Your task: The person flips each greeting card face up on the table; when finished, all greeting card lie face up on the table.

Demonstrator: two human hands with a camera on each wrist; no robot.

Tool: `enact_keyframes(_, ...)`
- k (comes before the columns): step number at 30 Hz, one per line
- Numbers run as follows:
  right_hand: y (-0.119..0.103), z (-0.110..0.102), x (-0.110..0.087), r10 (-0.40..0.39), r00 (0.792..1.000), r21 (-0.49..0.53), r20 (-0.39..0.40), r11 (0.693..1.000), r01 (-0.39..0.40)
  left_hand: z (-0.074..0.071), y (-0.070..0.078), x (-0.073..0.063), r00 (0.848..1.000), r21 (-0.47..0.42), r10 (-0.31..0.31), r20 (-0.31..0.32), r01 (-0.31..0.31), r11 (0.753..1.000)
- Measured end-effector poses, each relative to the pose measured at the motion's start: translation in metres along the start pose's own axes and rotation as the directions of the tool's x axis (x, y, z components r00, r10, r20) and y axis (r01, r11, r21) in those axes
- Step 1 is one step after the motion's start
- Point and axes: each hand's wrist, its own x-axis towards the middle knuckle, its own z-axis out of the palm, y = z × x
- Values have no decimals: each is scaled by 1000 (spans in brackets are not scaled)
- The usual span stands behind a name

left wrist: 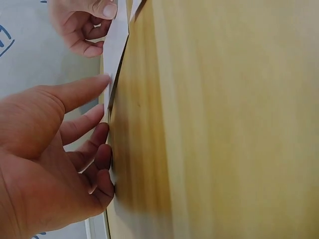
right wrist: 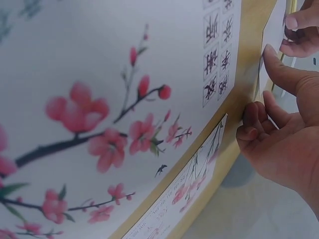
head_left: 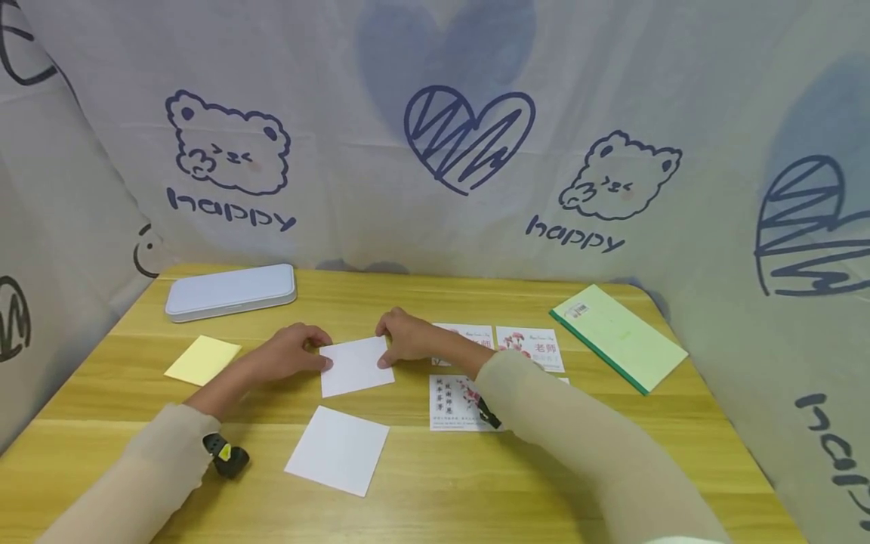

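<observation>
A blank white card (head_left: 356, 368) is between both hands at mid-table, slightly raised off the wood in the left wrist view. My left hand (head_left: 291, 352) pinches its left edge, thumb on the top face and the other fingers curled loosely behind. At the upper right corner, my right hand (head_left: 410, 338) grips it between thumb and fingers. The right wrist view shows the thumb of this hand (right wrist: 291, 117) against the card (right wrist: 270, 40). Closer to me lies a second blank white sheet (head_left: 338, 451), flat on the table.
Floral printed cards (head_left: 448, 412) lie to the right, partly under the right forearm. A yellow note pad (head_left: 202, 360) and a pale case (head_left: 231, 292) are on the left. A green-edged notebook (head_left: 620, 338) rests at the right, before a curtain (head_left: 353, 159).
</observation>
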Motion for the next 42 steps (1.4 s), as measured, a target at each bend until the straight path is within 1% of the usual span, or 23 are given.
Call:
enact_keyframes(3, -3, -1, -2, -4, 1000, 4, 5, 1000, 4, 0, 0, 1, 1000, -19, -19, -3, 19, 1000)
enact_keyframes(7, -3, -2, -4, -21, 1000, 21, -11, 1000, 21, 0, 1, 1, 999, -90, -44, -6, 43, 995)
enact_keyframes(12, 6, -4, -4, -36, 995, 110, -98, 993, 46, -1, 3, 1, 998, -171, -50, -24, 45, 984)
enact_keyframes(16, 16, -4, -6, -34, 986, 207, -165, 976, 69, 0, 4, 2, 998, -227, -63, -24, 56, 972)
enact_keyframes(18, 19, -5, -9, -33, 982, 264, -186, 961, 82, 0, 5, 3, 997, -263, -76, -25, 67, 962)
enact_keyframes(21, 23, -9, -14, -31, 977, 346, -213, 932, 105, 1, 9, 4, 996, -304, -80, -40, 64, 951)
enact_keyframes(23, 25, -13, -19, -28, 972, 399, -233, 909, 122, 1, 14, 3, 996, -333, -79, -47, 59, 941)
enact_keyframes(26, 26, -20, -32, -28, 966, 480, -259, 863, 154, 1, 24, 3, 997, -391, -57, -49, 33, 920)
enact_keyframes(30, 27, -29, -53, -37, 955, 538, -293, 820, 197, 3, 40, 3, 999, -455, -17, -52, -8, 890)
enact_keyframes(33, 30, -34, -70, -33, 952, 543, -303, 815, 201, 6, 51, 3, 999, -470, -2, -50, -22, 882)
enact_keyframes(36, 36, -36, -86, -17, 950, 542, -312, 818, 192, 11, 63, 4, 999, -488, 15, -40, -33, 872)
enact_keyframes(39, 42, -37, -101, -3, 945, 556, -326, 808, 194, 16, 77, 3, 999, -498, 28, -26, -37, 866)
enact_keyframes(42, 47, -37, -116, 20, 938, 574, -345, 796, 194, 21, 91, 2, 998, -503, 60, -14, -59, 862)
